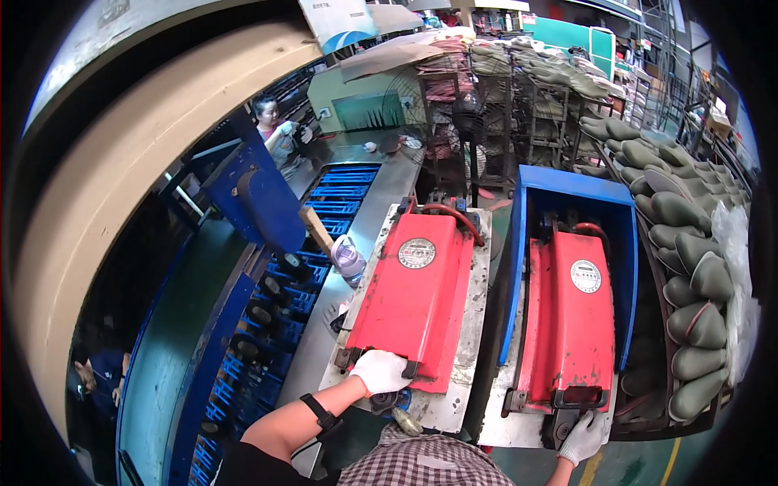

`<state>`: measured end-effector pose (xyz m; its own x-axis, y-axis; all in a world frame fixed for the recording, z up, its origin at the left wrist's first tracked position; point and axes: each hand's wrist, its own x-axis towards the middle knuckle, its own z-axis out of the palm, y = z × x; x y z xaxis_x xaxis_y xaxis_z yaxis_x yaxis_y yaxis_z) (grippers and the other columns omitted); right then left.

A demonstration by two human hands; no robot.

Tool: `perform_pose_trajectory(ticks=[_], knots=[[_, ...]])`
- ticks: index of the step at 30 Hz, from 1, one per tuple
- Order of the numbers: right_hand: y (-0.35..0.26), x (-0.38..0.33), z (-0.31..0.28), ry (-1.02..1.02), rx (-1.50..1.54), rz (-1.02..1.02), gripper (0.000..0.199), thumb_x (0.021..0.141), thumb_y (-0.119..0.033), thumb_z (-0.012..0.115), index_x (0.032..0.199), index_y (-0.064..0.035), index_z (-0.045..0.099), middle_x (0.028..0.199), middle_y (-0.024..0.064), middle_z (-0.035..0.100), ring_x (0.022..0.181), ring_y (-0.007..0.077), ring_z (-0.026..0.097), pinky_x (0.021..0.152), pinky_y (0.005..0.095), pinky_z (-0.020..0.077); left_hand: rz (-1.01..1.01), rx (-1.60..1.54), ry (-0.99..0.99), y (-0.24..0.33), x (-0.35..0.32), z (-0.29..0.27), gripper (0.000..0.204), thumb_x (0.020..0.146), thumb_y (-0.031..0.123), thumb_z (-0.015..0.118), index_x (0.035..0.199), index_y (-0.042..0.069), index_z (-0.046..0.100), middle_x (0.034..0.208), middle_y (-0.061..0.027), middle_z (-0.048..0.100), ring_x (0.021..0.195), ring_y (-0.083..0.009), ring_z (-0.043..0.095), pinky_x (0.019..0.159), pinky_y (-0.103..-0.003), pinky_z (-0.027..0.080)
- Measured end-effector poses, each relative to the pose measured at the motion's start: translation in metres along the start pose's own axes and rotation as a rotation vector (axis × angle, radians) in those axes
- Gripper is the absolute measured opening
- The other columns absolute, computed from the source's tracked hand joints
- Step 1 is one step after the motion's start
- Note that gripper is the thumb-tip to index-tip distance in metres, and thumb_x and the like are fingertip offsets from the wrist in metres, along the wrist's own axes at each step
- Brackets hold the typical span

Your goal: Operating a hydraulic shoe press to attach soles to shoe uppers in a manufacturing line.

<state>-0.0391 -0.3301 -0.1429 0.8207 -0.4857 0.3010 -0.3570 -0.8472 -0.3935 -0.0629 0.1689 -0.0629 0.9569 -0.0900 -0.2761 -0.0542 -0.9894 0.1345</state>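
My left hand (381, 373), in a white glove, is closed round the black front handle of the left red press cover (409, 292). The cover lies lowered on a worn metal plate (463, 356). My right hand (583, 437), gloved too, is at the front of the right red press cover (570, 316), just below its black handle (580, 398). Its fingers curl beside a dark metal latch (559, 426); what they grip is hidden. A small olive shoe-like piece (406, 422) shows at my waist by the left press.
A blue hood (575, 185) surrounds the right press. Olive boots (695, 279) crowd a rack on the right. To the left runs a conveyor with blue slats (344, 190); a clear bottle (348, 257) stands beside it. Another person (278, 138) works at the far left. A fan (468, 113) stands behind.
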Motion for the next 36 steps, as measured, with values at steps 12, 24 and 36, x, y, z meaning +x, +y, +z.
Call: perform_pose_trajectory(ticks=[12, 24, 36], knots=[[0.007, 0.001, 0.004, -0.011, -0.028, -0.020, 0.028, 0.100, -0.028, 0.063, 0.110, -0.0053, 0.075, 0.103, 0.0182, 0.075, 0.096, 0.0385, 0.068, 0.085, 0.0489, 0.0518, -0.014, -0.046, -0.028, 0.008, -0.004, -0.017, 0.045, 0.084, 0.049, 0.070, 0.090, 0.006, 0.078, 0.082, -0.0194, 0.075, 0.078, -0.0375, 0.075, 0.075, -0.048, 0.061], [0.001, 0.001, -0.002, -0.010, -0.002, -0.010, 0.027, 0.099, -0.027, 0.065, 0.109, -0.0047, 0.076, 0.101, 0.0176, 0.075, 0.096, 0.0375, 0.069, 0.084, 0.0483, 0.0522, 0.021, -0.011, 0.021, 0.001, 0.000, 0.000, 0.031, 0.091, 0.044, 0.063, 0.089, 0.016, 0.074, 0.078, -0.0156, 0.074, 0.072, -0.0373, 0.074, 0.064, -0.051, 0.059], [-0.002, 0.000, -0.003, -0.020, -0.014, 0.015, 0.027, 0.100, -0.028, 0.064, 0.108, -0.0065, 0.077, 0.101, 0.0167, 0.075, 0.098, 0.0373, 0.069, 0.087, 0.0488, 0.0522, 0.013, -0.017, 0.026, 0.000, 0.000, 0.001, 0.032, 0.090, 0.044, 0.064, 0.086, 0.014, 0.075, 0.079, -0.0155, 0.074, 0.072, -0.0372, 0.074, 0.065, -0.051, 0.059]])
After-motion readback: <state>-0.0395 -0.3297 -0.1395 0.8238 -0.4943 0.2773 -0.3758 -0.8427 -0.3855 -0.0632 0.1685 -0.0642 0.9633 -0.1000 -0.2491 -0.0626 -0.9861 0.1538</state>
